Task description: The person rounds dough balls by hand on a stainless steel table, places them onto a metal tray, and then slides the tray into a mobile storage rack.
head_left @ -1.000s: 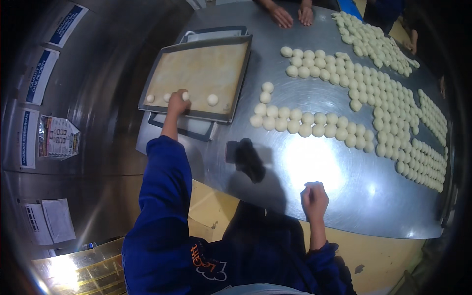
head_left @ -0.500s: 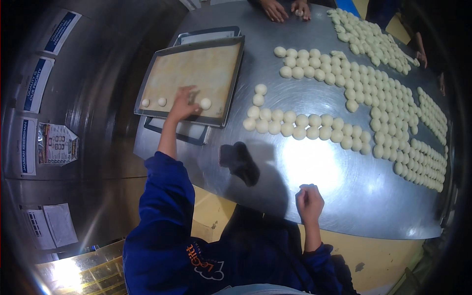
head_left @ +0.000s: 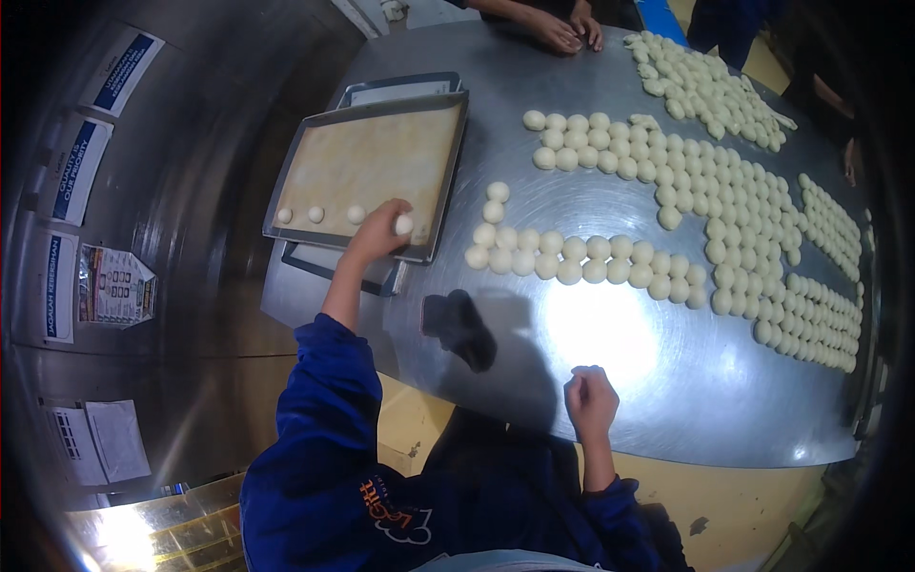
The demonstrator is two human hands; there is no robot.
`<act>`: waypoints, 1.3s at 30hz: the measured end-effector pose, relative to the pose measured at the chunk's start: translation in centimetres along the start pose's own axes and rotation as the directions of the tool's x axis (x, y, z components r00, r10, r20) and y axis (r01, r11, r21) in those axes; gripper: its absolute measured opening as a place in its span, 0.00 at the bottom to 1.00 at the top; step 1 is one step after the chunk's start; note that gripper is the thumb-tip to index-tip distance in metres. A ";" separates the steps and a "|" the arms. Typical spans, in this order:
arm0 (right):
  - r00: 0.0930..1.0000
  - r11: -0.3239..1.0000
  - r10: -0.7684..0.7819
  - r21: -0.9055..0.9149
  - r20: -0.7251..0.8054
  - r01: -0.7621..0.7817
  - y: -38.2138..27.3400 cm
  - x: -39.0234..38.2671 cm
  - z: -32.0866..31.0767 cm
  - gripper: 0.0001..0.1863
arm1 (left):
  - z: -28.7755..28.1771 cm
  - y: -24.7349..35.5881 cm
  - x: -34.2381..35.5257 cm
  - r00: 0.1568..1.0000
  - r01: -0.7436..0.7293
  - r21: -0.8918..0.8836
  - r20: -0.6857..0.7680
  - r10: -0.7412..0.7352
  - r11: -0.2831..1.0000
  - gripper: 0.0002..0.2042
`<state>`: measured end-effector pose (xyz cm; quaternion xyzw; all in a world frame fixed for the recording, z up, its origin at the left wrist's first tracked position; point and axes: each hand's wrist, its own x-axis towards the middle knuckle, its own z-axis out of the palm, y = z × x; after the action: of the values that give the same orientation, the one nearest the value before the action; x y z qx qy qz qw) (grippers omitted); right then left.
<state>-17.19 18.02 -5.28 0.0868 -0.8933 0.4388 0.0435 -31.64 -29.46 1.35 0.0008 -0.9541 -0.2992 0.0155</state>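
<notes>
My left hand (head_left: 386, 226) grips a white dough ball (head_left: 404, 225) over the near right corner of a baking tray (head_left: 367, 162) lined with brown baking paper. Three more balls (head_left: 315, 214) sit in a line to its left, along the tray's near edge. My right hand (head_left: 591, 400) is closed in a loose fist near the table's front edge; I cannot see whether anything is inside it. Rows of dough balls (head_left: 596, 250) lie to the right of the tray.
Steel table (head_left: 486, 372); another tray (head_left: 400, 91) beneath the lined one. A looser pile of dough pieces (head_left: 696, 81) lies at the back right. A co-worker's hands (head_left: 572, 33) are at the far edge, other people beside the table. A steel wall (head_left: 191, 191) stands at left.
My left hand has moved rightward along the tray's near edge, from the middle, opening midway and now gripping the rightmost ball. My right hand stays closed, slightly shifted.
</notes>
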 end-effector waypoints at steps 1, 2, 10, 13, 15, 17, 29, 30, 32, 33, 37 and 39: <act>1.000 1.000 0.005 -0.013 0.009 -0.005 0.0 0.0 -0.1 0.05 | 0.3 0.2 0.1 1.000 -0.002 0.028 0.013 0.002 1.000 0.22; 1.000 1.000 0.003 0.002 0.008 -0.003 0.0 0.0 -0.1 0.05 | 0.4 0.4 0.0 1.000 -0.005 0.057 0.025 0.003 0.998 0.22; 1.000 1.000 -0.004 0.001 -0.010 0.004 -0.1 0.1 -0.1 0.05 | -0.5 0.9 0.2 0.990 -0.011 0.303 0.136 -0.032 0.953 0.25; 1.000 1.000 -0.014 -0.001 -0.017 0.014 -0.3 0.2 -0.1 0.05 | -1.5 1.5 0.4 0.998 -0.051 0.245 -0.015 0.056 0.968 0.27; 1.000 1.000 -0.009 -0.004 -0.019 0.009 -0.3 0.2 -0.1 0.05 | -2.7 1.1 0.3 0.988 -0.045 0.183 -0.135 0.071 0.982 0.28; 1.000 1.000 -0.005 -0.008 -0.015 0.005 -0.3 0.3 -0.1 0.05 | -3.3 0.2 -0.2 0.972 0.020 0.254 -0.230 0.041 0.967 0.27; 1.000 0.999 0.001 -0.042 0.014 0.000 -0.4 0.0 0.1 0.04 | -4.4 -7.3 -2.9 0.941 0.309 0.309 -0.237 -0.242 0.899 0.27; 1.000 0.999 -0.008 -0.050 0.016 0.009 -0.2 -0.2 0.3 0.04 | -4.6 -6.7 -3.1 0.936 0.320 0.291 -0.247 -0.252 0.902 0.27; 1.000 0.998 -0.013 -0.062 0.001 0.013 0.1 -0.2 0.2 0.04 | -4.6 -3.2 -3.1 0.915 0.313 0.287 -0.348 -0.206 0.905 0.25; 1.000 0.998 -0.014 -0.054 -0.006 0.014 0.0 -0.2 0.1 0.04 | -4.7 -0.5 -3.4 0.900 0.308 0.287 -0.398 -0.179 0.907 0.24; 0.999 0.998 0.043 -0.036 -0.017 -0.044 -0.8 -0.1 -0.1 0.04 | -3.0 10.2 -6.9 0.829 0.120 0.082 -0.556 -0.054 0.989 0.24; 0.999 0.999 0.040 -0.033 -0.035 -0.041 -0.8 0.1 0.1 0.04 | 1.6 14.1 -8.6 0.910 0.053 -0.114 -0.404 -0.095 0.992 0.24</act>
<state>-17.11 17.44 -4.77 0.0602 -0.9013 0.4259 0.0513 -22.94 -16.90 7.86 0.0984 -0.9128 -0.3404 0.2031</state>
